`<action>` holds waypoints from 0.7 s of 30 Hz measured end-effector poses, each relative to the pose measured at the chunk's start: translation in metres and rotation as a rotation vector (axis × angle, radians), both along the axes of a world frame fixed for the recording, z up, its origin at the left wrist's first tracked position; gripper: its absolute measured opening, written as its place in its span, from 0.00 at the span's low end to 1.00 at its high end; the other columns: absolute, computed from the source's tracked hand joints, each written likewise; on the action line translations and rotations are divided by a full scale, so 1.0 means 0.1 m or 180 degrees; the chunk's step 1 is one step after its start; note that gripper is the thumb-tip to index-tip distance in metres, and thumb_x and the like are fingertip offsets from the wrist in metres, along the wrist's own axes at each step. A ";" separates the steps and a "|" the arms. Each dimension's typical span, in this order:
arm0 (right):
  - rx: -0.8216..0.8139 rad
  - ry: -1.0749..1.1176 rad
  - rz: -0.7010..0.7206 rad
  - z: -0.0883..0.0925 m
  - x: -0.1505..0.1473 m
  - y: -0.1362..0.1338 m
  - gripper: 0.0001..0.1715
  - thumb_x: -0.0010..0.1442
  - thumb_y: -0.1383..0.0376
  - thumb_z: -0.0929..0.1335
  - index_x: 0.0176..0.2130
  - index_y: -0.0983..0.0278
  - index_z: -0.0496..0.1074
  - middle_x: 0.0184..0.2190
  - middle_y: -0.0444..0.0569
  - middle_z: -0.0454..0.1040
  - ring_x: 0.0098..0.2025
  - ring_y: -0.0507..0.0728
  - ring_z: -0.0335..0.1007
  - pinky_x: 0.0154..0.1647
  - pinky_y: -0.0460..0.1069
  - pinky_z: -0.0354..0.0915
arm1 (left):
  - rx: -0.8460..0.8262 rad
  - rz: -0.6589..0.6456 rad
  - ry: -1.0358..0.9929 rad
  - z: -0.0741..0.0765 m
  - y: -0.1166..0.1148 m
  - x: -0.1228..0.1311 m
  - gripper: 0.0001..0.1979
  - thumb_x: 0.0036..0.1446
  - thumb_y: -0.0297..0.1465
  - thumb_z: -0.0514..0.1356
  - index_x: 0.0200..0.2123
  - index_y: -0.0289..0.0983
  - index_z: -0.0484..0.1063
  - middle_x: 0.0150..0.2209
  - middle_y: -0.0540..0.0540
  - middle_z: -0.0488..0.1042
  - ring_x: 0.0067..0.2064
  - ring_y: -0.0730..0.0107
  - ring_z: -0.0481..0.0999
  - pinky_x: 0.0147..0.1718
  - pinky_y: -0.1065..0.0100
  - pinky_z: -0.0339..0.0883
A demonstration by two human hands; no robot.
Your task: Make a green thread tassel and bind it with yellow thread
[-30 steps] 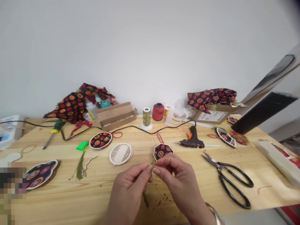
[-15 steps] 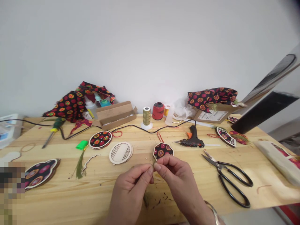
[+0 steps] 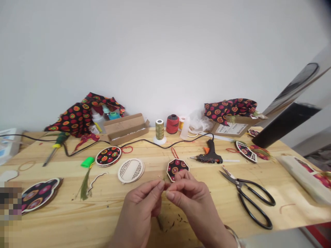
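Note:
My left hand [image 3: 143, 206] is closed in a pinch, thumb pressed on the fingers, and what it grips is too small to make out. A dark greenish strand [image 3: 159, 223] hangs below it. My right hand [image 3: 193, 199] is pinched close beside it, its fingertips near the left thumb; a tiny thread-like bit may be between them. Just behind the hands lies an octagonal ornament [image 3: 177, 167] with patterned fabric and a red loop, partly covered by the right fingers. A round wooden frame [image 3: 131, 170] lies to its left.
Black-handled scissors [image 3: 239, 184] and a glue gun [image 3: 210, 155] lie on the right. At the back stand a green thread spool [image 3: 159, 130], a red spool [image 3: 172, 124] and an open cardboard box [image 3: 126, 129]. A green tassel [image 3: 84, 184] and a screwdriver [image 3: 55, 148] lie left.
The fingertips of my two hands have moved slightly apart, and the right fingers have shifted. The whole view has shifted a little, moving the table items slightly left.

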State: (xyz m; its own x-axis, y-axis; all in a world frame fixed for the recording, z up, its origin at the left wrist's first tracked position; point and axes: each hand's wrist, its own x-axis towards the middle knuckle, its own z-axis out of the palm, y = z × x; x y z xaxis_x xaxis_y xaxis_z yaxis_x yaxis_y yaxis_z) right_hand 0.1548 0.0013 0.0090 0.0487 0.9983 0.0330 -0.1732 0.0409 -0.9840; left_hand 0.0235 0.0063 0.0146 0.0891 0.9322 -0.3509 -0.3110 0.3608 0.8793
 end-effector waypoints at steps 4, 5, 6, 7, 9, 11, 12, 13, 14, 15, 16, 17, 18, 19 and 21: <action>0.0161 -0.0259 -0.0265 -0.01 -0.03 0.02 0.02 0.46 0.66 0.73 0.23 0.60 0.77 0.28 0.44 0.60 0.34 0.54 0.58 0.36 0.50 0.60 | 0.0007 0.0031 -0.0059 -0.01 -0.02 0.00 0.09 0.44 0.35 0.67 0.23 0.34 0.79 0.15 0.57 0.54 0.20 0.79 0.49 0.17 0.76 0.45; 0.0171 -0.0317 -0.0301 -0.01 -0.03 0.03 0.02 0.47 0.66 0.72 0.23 0.60 0.77 0.28 0.44 0.60 0.34 0.54 0.58 0.36 0.50 0.60 | 0.0027 0.0028 -0.0042 -0.02 -0.03 0.00 0.09 0.45 0.35 0.67 0.24 0.34 0.79 0.15 0.57 0.54 0.20 0.79 0.49 0.17 0.76 0.45; 0.0173 -0.0359 -0.0322 -0.01 -0.03 0.03 0.02 0.47 0.66 0.72 0.24 0.61 0.77 0.28 0.45 0.60 0.34 0.54 0.59 0.36 0.51 0.60 | 0.0042 0.0026 -0.0013 -0.03 -0.03 0.00 0.09 0.45 0.35 0.67 0.25 0.34 0.79 0.15 0.57 0.55 0.20 0.79 0.50 0.17 0.76 0.46; 0.0169 -0.0381 -0.0323 -0.02 -0.03 0.03 0.02 0.47 0.66 0.72 0.24 0.61 0.77 0.28 0.45 0.60 0.34 0.55 0.59 0.36 0.51 0.61 | 0.0061 0.0027 0.0023 -0.04 -0.03 -0.01 0.09 0.45 0.35 0.67 0.25 0.34 0.79 0.15 0.57 0.55 0.20 0.79 0.50 0.17 0.76 0.46; 0.0163 -0.0367 -0.0284 -0.03 -0.03 0.02 0.02 0.48 0.66 0.72 0.24 0.62 0.76 0.29 0.45 0.61 0.34 0.55 0.59 0.34 0.50 0.62 | 0.0095 0.0020 0.0096 -0.06 -0.03 -0.01 0.09 0.46 0.35 0.67 0.25 0.34 0.79 0.15 0.55 0.59 0.20 0.79 0.51 0.17 0.76 0.47; 0.0197 -0.0336 -0.0279 -0.04 -0.03 0.02 0.02 0.48 0.66 0.72 0.24 0.62 0.76 0.29 0.46 0.61 0.34 0.55 0.60 0.34 0.49 0.63 | 0.0117 0.0004 0.0165 -0.06 -0.04 -0.01 0.08 0.46 0.35 0.66 0.25 0.34 0.79 0.17 0.53 0.64 0.20 0.78 0.54 0.17 0.76 0.49; 0.0214 -0.0319 -0.0282 -0.04 -0.02 0.02 0.02 0.48 0.66 0.72 0.25 0.61 0.76 0.30 0.46 0.62 0.35 0.55 0.60 0.34 0.49 0.63 | 0.0136 -0.0005 0.0206 -0.06 -0.05 -0.01 0.08 0.46 0.34 0.66 0.24 0.35 0.79 0.18 0.52 0.66 0.21 0.78 0.55 0.17 0.76 0.50; 0.0220 -0.0297 -0.0283 -0.04 -0.02 0.02 0.01 0.48 0.66 0.72 0.25 0.61 0.76 0.30 0.46 0.62 0.35 0.54 0.61 0.35 0.49 0.63 | 0.0154 -0.0008 0.0253 -0.05 -0.05 -0.01 0.08 0.46 0.34 0.66 0.23 0.35 0.78 0.18 0.52 0.67 0.21 0.77 0.56 0.18 0.76 0.51; 0.0205 -0.0257 -0.0276 -0.04 -0.02 0.03 0.01 0.48 0.66 0.72 0.25 0.61 0.76 0.30 0.46 0.63 0.35 0.55 0.61 0.36 0.50 0.63 | 0.0172 -0.0007 0.0302 -0.05 -0.05 -0.01 0.08 0.46 0.34 0.66 0.23 0.35 0.78 0.18 0.52 0.66 0.21 0.77 0.57 0.18 0.76 0.51; 0.0163 -0.0198 -0.0245 -0.04 -0.01 0.03 0.01 0.47 0.66 0.72 0.25 0.61 0.76 0.30 0.46 0.63 0.36 0.55 0.61 0.37 0.50 0.63 | 0.0194 0.0000 0.0359 -0.04 -0.06 -0.01 0.08 0.46 0.34 0.66 0.22 0.35 0.78 0.18 0.53 0.65 0.21 0.77 0.57 0.18 0.76 0.52; 0.0102 -0.0117 -0.0204 -0.04 -0.01 0.03 0.02 0.47 0.65 0.73 0.25 0.61 0.76 0.30 0.46 0.63 0.36 0.55 0.61 0.38 0.50 0.63 | 0.0217 -0.0015 0.0416 -0.04 -0.06 -0.01 0.08 0.46 0.34 0.66 0.22 0.35 0.77 0.17 0.53 0.64 0.21 0.77 0.56 0.18 0.75 0.52; 0.0035 -0.0032 -0.0167 -0.03 -0.01 0.03 0.02 0.46 0.65 0.73 0.25 0.62 0.76 0.31 0.46 0.64 0.37 0.55 0.62 0.38 0.50 0.63 | 0.0240 -0.0030 0.0474 -0.03 -0.06 -0.01 0.09 0.46 0.35 0.66 0.21 0.35 0.77 0.17 0.53 0.63 0.21 0.77 0.56 0.18 0.75 0.52; -0.0037 0.0049 -0.0135 -0.03 0.00 0.03 0.04 0.45 0.65 0.73 0.25 0.62 0.76 0.31 0.46 0.64 0.37 0.55 0.62 0.37 0.49 0.63 | 0.0261 -0.0054 0.0525 -0.03 -0.07 -0.01 0.09 0.46 0.35 0.66 0.21 0.35 0.76 0.17 0.53 0.63 0.21 0.76 0.56 0.18 0.75 0.51; -0.0122 0.0117 -0.0104 -0.04 0.00 0.03 0.05 0.44 0.65 0.74 0.25 0.62 0.75 0.31 0.46 0.65 0.36 0.54 0.62 0.36 0.49 0.63 | 0.0277 -0.0087 0.0564 -0.03 -0.07 -0.01 0.10 0.47 0.35 0.65 0.20 0.35 0.76 0.17 0.54 0.62 0.21 0.76 0.55 0.18 0.75 0.51; -0.0326 0.0186 -0.0025 -0.04 0.02 0.03 0.09 0.44 0.64 0.74 0.30 0.62 0.75 0.30 0.44 0.66 0.33 0.53 0.62 0.34 0.48 0.62 | 0.0300 -0.0147 0.0611 -0.03 -0.08 -0.01 0.11 0.48 0.35 0.65 0.19 0.35 0.74 0.17 0.54 0.61 0.21 0.76 0.55 0.19 0.74 0.50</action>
State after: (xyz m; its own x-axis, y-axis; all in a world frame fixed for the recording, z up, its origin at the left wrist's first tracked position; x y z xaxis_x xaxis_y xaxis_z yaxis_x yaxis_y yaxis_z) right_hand 0.1566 0.0039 0.0048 0.0554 0.9958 -0.0723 -0.2303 -0.0577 -0.9714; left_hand 0.0229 -0.0014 0.0118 0.0725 0.9581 -0.2772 -0.1195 0.2842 0.9513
